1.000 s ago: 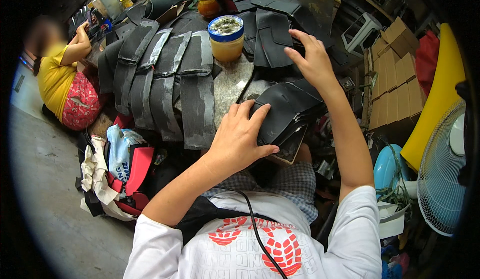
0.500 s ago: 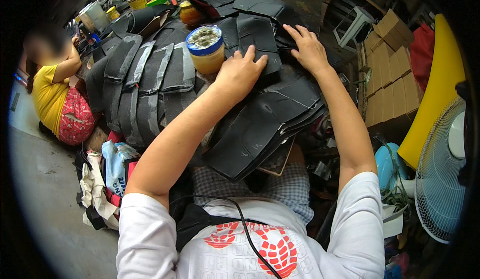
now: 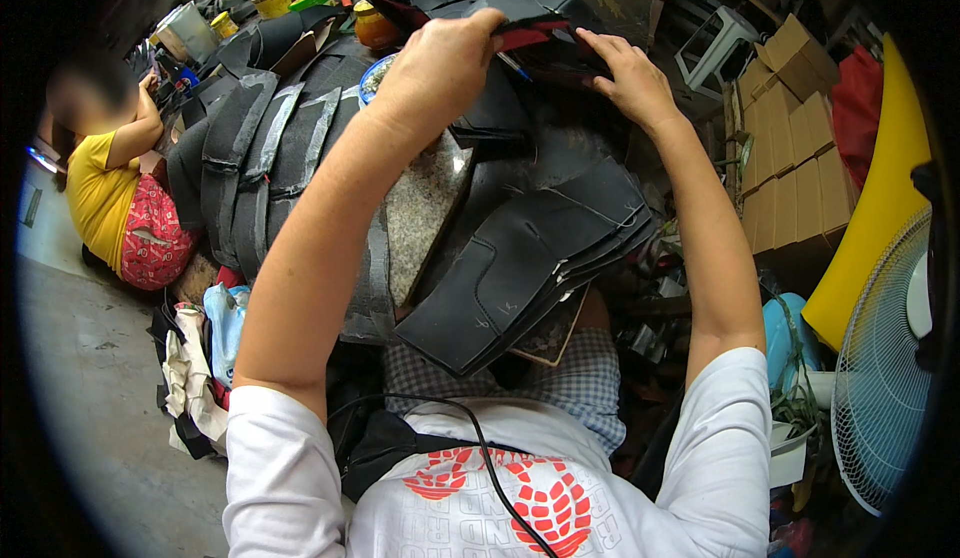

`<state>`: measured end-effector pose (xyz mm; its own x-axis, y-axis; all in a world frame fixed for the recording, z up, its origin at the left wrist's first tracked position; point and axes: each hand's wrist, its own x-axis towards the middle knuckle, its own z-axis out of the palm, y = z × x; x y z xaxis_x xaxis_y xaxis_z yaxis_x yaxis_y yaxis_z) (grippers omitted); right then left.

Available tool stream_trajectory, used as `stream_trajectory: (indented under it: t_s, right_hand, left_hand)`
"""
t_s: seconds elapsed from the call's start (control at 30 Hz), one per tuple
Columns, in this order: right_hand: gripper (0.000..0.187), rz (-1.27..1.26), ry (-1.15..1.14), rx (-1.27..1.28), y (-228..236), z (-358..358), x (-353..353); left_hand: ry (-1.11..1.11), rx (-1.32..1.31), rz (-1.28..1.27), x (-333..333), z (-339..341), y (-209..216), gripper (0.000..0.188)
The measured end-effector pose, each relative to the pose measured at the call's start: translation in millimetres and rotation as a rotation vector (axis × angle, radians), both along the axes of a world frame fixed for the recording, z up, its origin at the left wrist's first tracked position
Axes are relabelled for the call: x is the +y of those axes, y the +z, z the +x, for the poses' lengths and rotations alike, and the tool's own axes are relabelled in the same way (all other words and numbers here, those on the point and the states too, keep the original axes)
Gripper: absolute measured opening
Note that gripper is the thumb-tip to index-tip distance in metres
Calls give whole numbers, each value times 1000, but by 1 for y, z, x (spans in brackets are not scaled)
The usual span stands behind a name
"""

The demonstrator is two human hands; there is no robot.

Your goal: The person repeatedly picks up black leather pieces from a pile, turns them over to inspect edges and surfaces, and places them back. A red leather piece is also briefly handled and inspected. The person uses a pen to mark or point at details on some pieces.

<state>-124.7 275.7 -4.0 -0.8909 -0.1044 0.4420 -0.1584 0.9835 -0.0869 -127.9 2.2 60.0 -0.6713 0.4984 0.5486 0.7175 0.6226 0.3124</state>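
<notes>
Lying just off centre toward four o'clock, nearest the worker: a fanned stack of smooth black leather-like panels (image 3: 530, 268), with stitched-looking lines and pale marks. No hand on it now. It overhangs a dark, pale-edged board (image 3: 562, 340) above the grey checked shorts (image 3: 520, 376) at six. A second ago the left hand lay on this stack; by my reading, the work has shifted from it to the farther pieces.

Toward ten, close to centre: a grey speckled stone slab (image 3: 430, 228), bare on top. Farther out at ten, a spread of overlapping matte black strips with grey-smeared edges (image 3: 285, 158).

Left hand (image 3: 440, 63), just short of twelve: half a second ago low on the black panels beside the jar, now raised. Fingers together, clamped on the near edge of a lifted black sheet with a dark red underside (image 3: 535, 34); thumb mostly hidden. The sheet hangs at half past twelve, raised off the bench and tilted so the red shows. Hand and wrist now cover most of the blue-rimmed, wide-mouthed jar (image 3: 370, 80).

Right hand (image 3: 635, 83), between one and two: fingers fairly straight, thumb well apart, fingertips at the lifted sheet's far right end. Touching or just beside it, cannot tell.

Beyond: a small orange-brown jar (image 3: 372, 26) past the left wrist toward eleven; stacked brown cardboard boxes (image 3: 795, 163) between two and three; a seated co-worker in a yellow top (image 3: 100, 183) between nine and ten.
</notes>
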Motion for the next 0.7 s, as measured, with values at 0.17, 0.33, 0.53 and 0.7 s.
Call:
stream_trajectory:
  t_s: [0.17,0.33,0.53,0.7]
  right_hand:
    - [80,203,28,285,3,14,-25]
    - [33,245,244,184,-8,10,-62]
    - [17,270,158,308,-21,-36,-85]
    - [15,249,129,380,-33,-24,-88]
  left_hand:
    - [-10,16,-40,1,-7,-1,26]
    - [-33,-2,-30,3,-5,-3,21]
    - [-36,-29,-87,-1,1,-9,25]
    - [-57,14,-61,-2,4,-20,20]
